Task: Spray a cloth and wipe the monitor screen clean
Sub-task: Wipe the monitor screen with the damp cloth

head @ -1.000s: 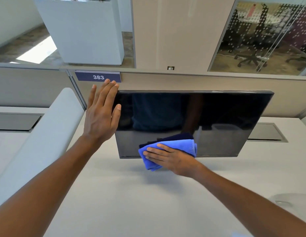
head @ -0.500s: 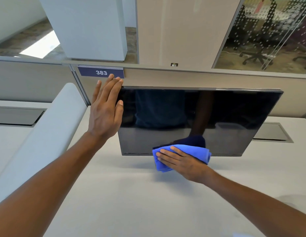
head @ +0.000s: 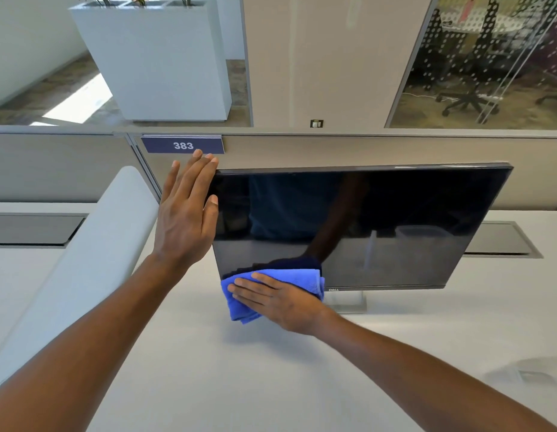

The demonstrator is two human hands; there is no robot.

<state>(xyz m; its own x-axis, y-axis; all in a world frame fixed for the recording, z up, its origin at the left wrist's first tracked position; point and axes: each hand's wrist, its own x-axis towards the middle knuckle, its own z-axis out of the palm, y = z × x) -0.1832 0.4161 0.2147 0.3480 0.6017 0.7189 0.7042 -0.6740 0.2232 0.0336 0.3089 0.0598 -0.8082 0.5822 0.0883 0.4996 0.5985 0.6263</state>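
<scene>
The person is wiping the lower edge of the monitor (head: 364, 226), which is standing at twelve o'clock on the white table (head: 271, 385), tilted so its dark screen is facing the camera. The right hand (head: 280, 302) is pressing a folded blue cloth (head: 289, 275) flat against the bottom left part of the screen, at about seven o'clock on the panel; its grip is flat and open-fingered, pinning the cloth under the palm rather than clenching it. The left hand (head: 185, 213) is lying open along the monitor's left edge, at nine o'clock on the panel, fingers straight and thumb touching the bezel, holding nothing but steadying the frame.

To do this step well, the person is probably best keeping the left hand braced so the screen is not rocking on its stand (head: 348, 302), and keeping the pressure light and even through the whole palm. Long overlapping passes along the bottom strip, running toward three o'clock, look likely to avoid streaks. Part of the cloth is hanging below the bezel, so gathering it under the fingers would give fuller contact. The glossy screen is reflecting the arm and table, so smears are hard to judge from here.

Counted: one monitor, one cloth, two hands, one number plate (head: 182, 145) reading 383 on the partition behind. No spray bottle is clearly showing.
</scene>
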